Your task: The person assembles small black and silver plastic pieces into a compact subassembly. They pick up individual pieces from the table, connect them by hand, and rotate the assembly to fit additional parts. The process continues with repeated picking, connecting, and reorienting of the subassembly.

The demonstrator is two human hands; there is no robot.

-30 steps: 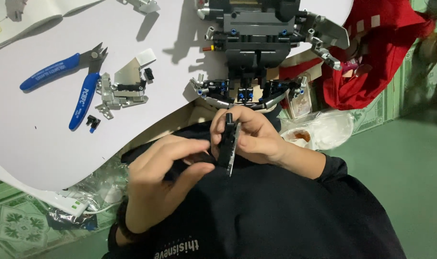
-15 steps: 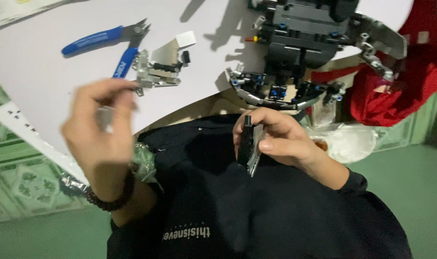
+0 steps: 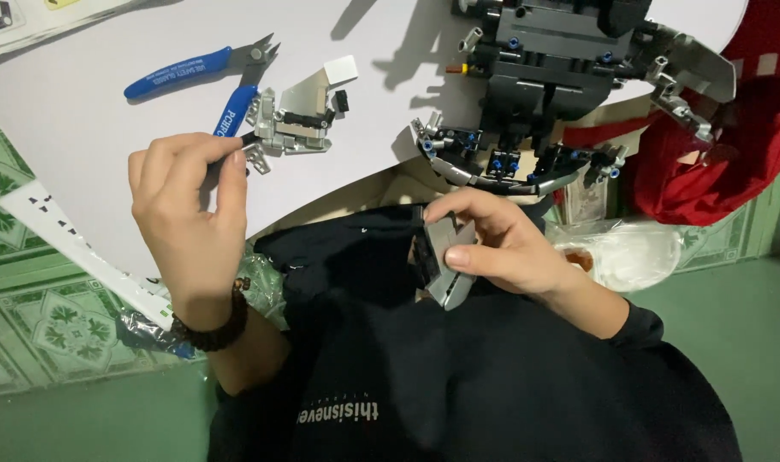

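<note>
My left hand (image 3: pixel 189 218) reaches onto the white table (image 3: pixel 90 137), thumb and forefinger pinched at the left corner of a small grey brick assembly (image 3: pixel 294 124). Over my lap, my right hand (image 3: pixel 505 248) grips a narrow grey and black brick part (image 3: pixel 445 265), held upright against my dark sweatshirt. Just beyond that hand stands a large dark grey and black brick model (image 3: pixel 561 77) with blue pins and silver side panels.
Blue-handled cutters (image 3: pixel 206 81) lie beside the small assembly. A red cloth (image 3: pixel 749 145) and a clear plastic bag (image 3: pixel 621 252) are at the right. A white printed strip (image 3: pixel 82 248) overhangs the green patterned floor (image 3: pixel 30 334). Paper sheets (image 3: pixel 30 21) lie at the top left.
My left hand left my right hand and the part in my lap, rose, then came down onto the small grey assembly on the table. The right hand kept its part.
</note>
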